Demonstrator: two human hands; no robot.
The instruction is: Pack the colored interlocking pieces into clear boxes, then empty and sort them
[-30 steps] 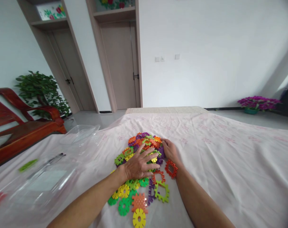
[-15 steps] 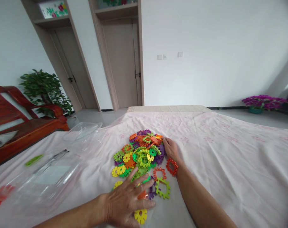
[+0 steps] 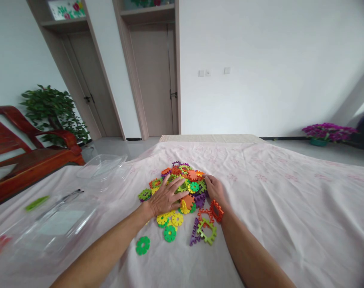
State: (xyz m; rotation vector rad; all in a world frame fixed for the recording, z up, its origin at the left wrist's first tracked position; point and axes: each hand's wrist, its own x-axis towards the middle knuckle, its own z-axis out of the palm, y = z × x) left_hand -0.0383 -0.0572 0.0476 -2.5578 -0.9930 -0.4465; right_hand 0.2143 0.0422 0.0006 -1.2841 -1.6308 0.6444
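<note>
My left hand (image 3: 168, 196) lies palm down on a pile of colourful plastic building pieces (image 3: 193, 176), its fingers spread. It covers some of the pieces. My right hand (image 3: 214, 188) rests on its edge against the pile's right side, cupped, with its fingers partly hidden; I see nothing gripped in it. Beside my right wrist an orange notched square frame (image 3: 217, 211) leans up. Close by lie a light green notched frame (image 3: 207, 231) and a purple notched piece (image 3: 195, 233). Nearer to me are a green notched disc (image 3: 170, 233) and another green disc (image 3: 142, 245).
A pale pink cloth (image 3: 274, 216) covers the table. On the left stand a clear plastic container (image 3: 102, 167) and a clear lid (image 3: 62, 222), with a light green piece (image 3: 37, 203) alongside. Past the table's left side is a wooden bench (image 3: 34, 148).
My left hand has moved away from me, from the near end of the pile onto its middle. Pieces were pushed about, and green discs now show nearer to me. My right hand stays beside the pile.
</note>
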